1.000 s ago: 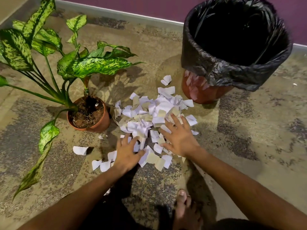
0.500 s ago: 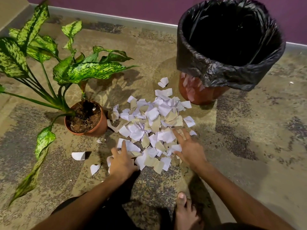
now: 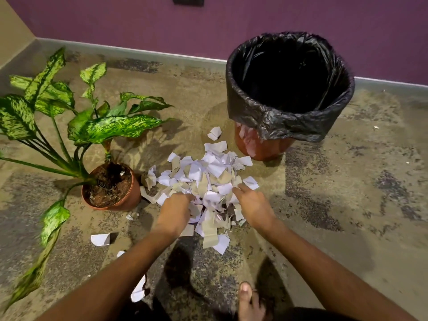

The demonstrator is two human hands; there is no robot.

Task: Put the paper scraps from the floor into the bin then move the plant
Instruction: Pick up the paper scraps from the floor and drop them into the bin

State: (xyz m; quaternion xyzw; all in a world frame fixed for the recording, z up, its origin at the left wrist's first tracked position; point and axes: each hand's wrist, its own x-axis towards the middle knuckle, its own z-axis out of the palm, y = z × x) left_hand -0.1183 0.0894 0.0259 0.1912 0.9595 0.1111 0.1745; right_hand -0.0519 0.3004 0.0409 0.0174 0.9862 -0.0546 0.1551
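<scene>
A heap of white and beige paper scraps (image 3: 203, 174) lies on the floor between the plant and the bin. My left hand (image 3: 174, 212) digs into the heap's near left side with fingers curled among the scraps. My right hand (image 3: 253, 205) grips the near right side, and a bunch of scraps is bunched up between both hands. The bin (image 3: 289, 128), a red-brown tub lined with a black bag, stands behind the heap to the right. The potted plant (image 3: 115, 128) stands left of the heap in a terracotta pot (image 3: 130, 198).
Stray scraps lie apart from the heap: one (image 3: 100, 239) near left, one (image 3: 139, 291) by my left forearm, two (image 3: 215, 133) near the bin's foot. My bare foot (image 3: 249, 302) is at the bottom. A purple wall (image 3: 208, 26) runs behind.
Both hands have drawn closer together, sweeping the spread scraps into a tighter, higher heap. Their fingers went from lying flat on the paper to curling into it.
</scene>
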